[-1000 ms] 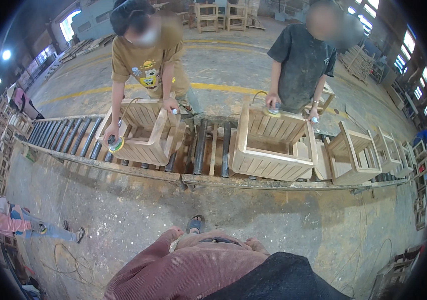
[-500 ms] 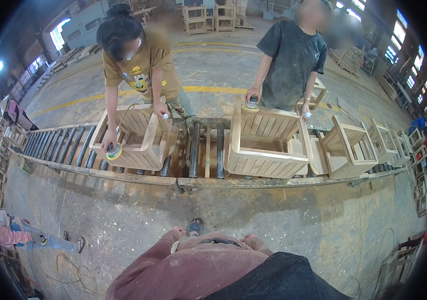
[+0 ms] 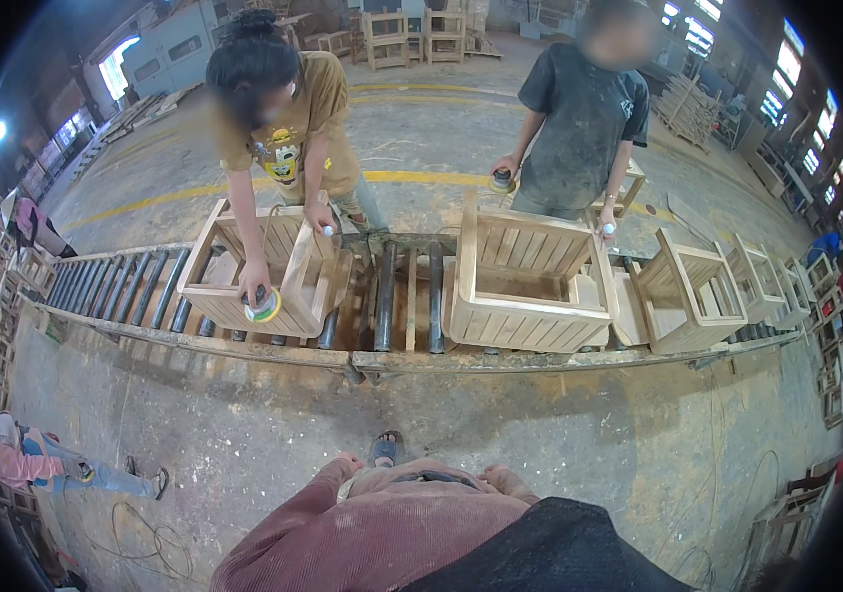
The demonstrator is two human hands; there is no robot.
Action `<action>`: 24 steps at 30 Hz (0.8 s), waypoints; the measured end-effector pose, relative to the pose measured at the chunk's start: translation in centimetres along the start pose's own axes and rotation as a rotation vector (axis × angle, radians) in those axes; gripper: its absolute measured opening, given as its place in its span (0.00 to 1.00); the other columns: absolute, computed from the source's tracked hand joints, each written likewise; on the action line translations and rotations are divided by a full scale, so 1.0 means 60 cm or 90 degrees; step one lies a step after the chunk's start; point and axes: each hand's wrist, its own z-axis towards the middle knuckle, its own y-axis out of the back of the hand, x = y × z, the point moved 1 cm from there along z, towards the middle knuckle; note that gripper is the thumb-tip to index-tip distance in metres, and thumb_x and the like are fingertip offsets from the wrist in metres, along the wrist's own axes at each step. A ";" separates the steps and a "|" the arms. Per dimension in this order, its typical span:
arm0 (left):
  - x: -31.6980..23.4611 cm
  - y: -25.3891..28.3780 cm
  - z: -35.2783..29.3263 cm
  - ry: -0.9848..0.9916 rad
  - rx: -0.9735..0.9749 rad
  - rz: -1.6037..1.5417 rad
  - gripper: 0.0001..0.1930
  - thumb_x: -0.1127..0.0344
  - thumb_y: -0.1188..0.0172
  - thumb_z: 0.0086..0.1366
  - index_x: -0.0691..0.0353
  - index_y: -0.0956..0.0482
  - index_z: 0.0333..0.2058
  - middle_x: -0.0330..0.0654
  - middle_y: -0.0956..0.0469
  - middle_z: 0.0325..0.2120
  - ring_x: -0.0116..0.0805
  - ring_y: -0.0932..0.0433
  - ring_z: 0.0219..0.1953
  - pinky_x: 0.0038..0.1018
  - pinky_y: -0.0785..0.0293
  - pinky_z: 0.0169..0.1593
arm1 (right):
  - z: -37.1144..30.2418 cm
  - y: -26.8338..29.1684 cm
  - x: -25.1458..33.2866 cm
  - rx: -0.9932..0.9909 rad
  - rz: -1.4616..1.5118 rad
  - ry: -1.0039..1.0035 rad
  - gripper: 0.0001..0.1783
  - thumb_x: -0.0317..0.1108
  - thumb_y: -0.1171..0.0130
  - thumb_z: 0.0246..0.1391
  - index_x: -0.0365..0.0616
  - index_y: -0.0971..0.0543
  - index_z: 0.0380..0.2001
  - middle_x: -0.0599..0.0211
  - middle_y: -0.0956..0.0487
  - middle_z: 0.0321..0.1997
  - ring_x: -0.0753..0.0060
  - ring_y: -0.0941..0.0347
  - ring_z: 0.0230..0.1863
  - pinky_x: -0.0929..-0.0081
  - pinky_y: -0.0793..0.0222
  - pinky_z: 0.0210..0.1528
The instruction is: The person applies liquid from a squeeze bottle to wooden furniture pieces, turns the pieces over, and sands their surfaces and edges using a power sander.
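My left hand [image 3: 350, 461] and my right hand [image 3: 490, 474] hang low at my waist, each largely hidden by my sleeves and body. Their fingers are too small and covered to read, and no object shows in either. Past my feet, a roller conveyor carries slatted wooden frames. A person in a tan shirt presses a round sander [image 3: 263, 306] on the near side of the left wooden frame [image 3: 288, 306]. Another person, in a dark shirt, holds a second sander [image 3: 502, 181] just beyond the middle wooden frame [image 3: 530, 331].
The roller conveyor [image 3: 382, 306] runs across in front of me. More wooden frames [image 3: 702, 316] stand along it on the right. Someone in a pink top [image 3: 12, 452] is at the far left. A loose cable [image 3: 150, 538] lies on the concrete floor.
The tan-shirted person's sander has slid right along the frame's near side. The dark-shirted person has lifted the other sander off the middle frame's far edge. My hands have stayed put.
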 end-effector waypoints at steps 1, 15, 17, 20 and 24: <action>-0.002 0.001 0.000 -0.007 0.004 0.001 0.19 0.51 0.45 0.54 0.57 0.22 0.38 0.47 0.22 0.32 0.37 0.24 0.35 0.31 0.31 0.40 | 0.002 0.000 0.001 0.028 -0.023 -0.018 0.33 0.53 0.41 0.41 0.42 0.29 0.47 0.60 0.27 0.49 0.62 0.31 0.49 0.72 0.37 0.51; -0.022 0.012 -0.013 -0.028 0.005 -0.054 0.16 0.54 0.38 0.49 0.57 0.20 0.34 0.45 0.21 0.30 0.34 0.24 0.33 0.30 0.30 0.39 | 0.078 -0.036 -0.042 0.089 -0.374 0.144 0.33 0.61 0.48 0.40 0.51 0.26 0.45 0.62 0.29 0.52 0.63 0.34 0.53 0.69 0.38 0.53; -0.023 0.014 -0.021 -0.021 0.016 -0.059 0.16 0.54 0.38 0.49 0.57 0.20 0.34 0.45 0.21 0.30 0.33 0.24 0.33 0.30 0.30 0.39 | 0.049 -0.032 -0.029 0.101 -0.363 0.143 0.33 0.61 0.47 0.39 0.51 0.26 0.45 0.63 0.29 0.51 0.64 0.32 0.51 0.70 0.37 0.52; -0.046 0.020 -0.024 0.003 0.025 -0.097 0.16 0.55 0.38 0.49 0.58 0.20 0.33 0.44 0.21 0.29 0.32 0.25 0.33 0.29 0.30 0.39 | 0.008 -0.023 -0.021 0.171 -0.029 0.012 0.32 0.60 0.45 0.39 0.51 0.24 0.44 0.61 0.26 0.48 0.65 0.29 0.45 0.66 0.33 0.46; -0.187 0.055 -0.035 -0.358 0.122 -0.104 0.13 0.60 0.40 0.51 0.60 0.21 0.35 0.41 0.22 0.31 0.30 0.26 0.35 0.26 0.32 0.41 | -0.068 0.044 0.048 0.155 0.116 0.003 0.27 0.55 0.39 0.38 0.48 0.23 0.39 0.59 0.22 0.33 0.65 0.26 0.30 0.69 0.29 0.31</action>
